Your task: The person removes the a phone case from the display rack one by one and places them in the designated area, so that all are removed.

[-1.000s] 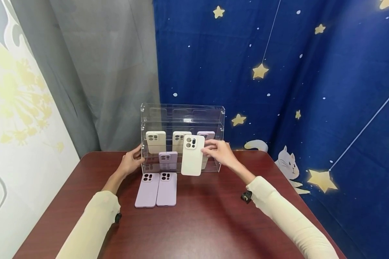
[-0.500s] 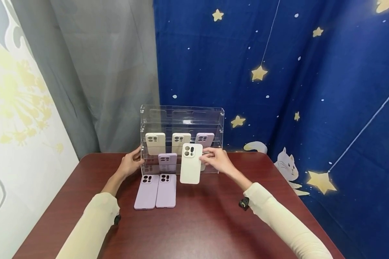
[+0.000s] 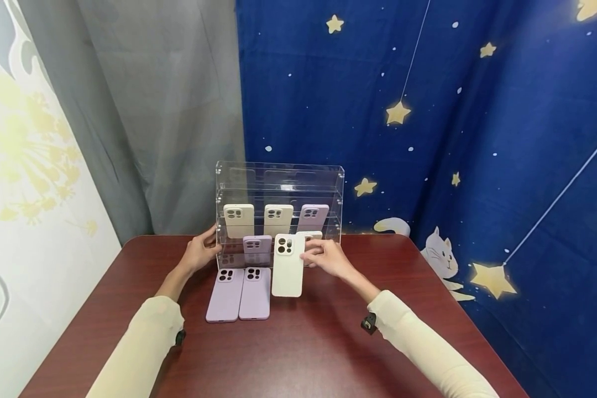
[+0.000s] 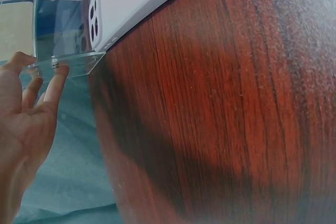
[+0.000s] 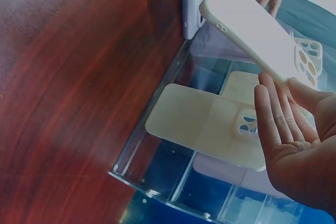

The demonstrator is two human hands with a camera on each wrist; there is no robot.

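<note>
My right hand (image 3: 326, 257) pinches a cream-white phone case (image 3: 287, 271) by its right edge, fingers behind it. The case hangs upright in front of the clear acrylic display stand (image 3: 278, 174), camera cutouts up. My left hand (image 3: 200, 251) touches the stand's left side panel with its fingertips, seen close in the left wrist view. On the stand's middle tier stand two cream cases (image 3: 239, 224) and a lilac case (image 3: 314, 215). Below them are a lilac case (image 3: 257, 249) and another cream case (image 5: 202, 121), which is partly hidden by the right hand in the head view.
Two lilac phone cases (image 3: 255, 298) lie side by side on the reddish-brown wooden table (image 3: 348, 342), just before the stand's left front. A grey curtain (image 3: 179, 110) and a blue star-patterned curtain (image 3: 378, 66) hang behind the table.
The right hand has lowered the cream phone case and drawn it slightly left and nearer, uncovering the cases on the stand's middle tier. The left hand has stayed at the stand.
</note>
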